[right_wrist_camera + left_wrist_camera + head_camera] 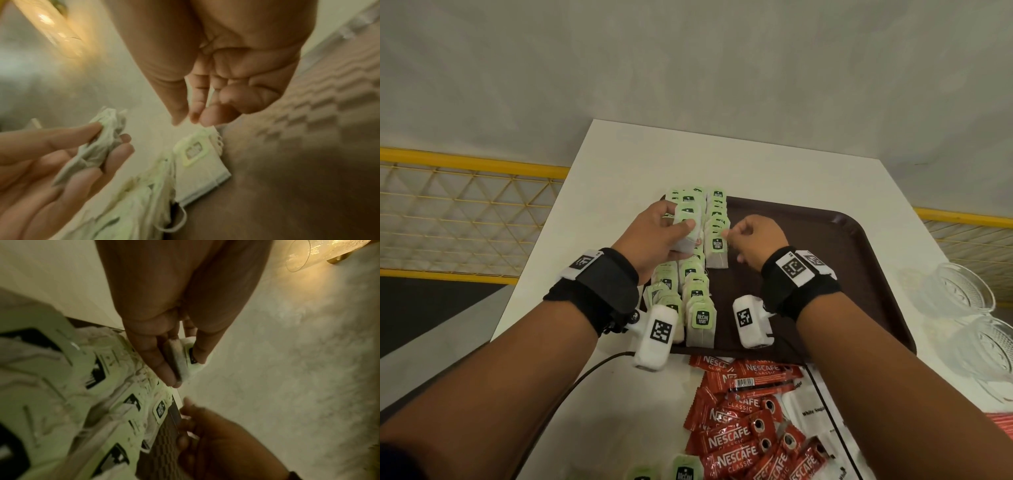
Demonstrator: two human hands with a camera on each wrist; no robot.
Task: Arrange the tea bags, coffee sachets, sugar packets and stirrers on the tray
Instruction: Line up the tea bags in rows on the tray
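A brown tray [825,260] lies on the white table, with green-tagged tea bags [697,301] in overlapping rows along its left side. My left hand [671,233] hovers over those rows and grips a small stack of tea bags [688,229] between thumb and fingers; the left wrist view shows the stack [180,356] edge-on. My right hand [726,234] is just right of it, fingers curled. Its thumb and fingertips [195,119] pinch the top edge of one tea bag [201,168] lying flat at the near end of the right row [716,253].
Red Nescafe coffee sachets [739,442] and white sugar packets [808,411] are heaped on the table in front of the tray. Two loose tea bags [685,472] lie at the bottom edge. Glass bowls [962,291] stand right of the tray. A yellow mesh railing [465,205] runs left.
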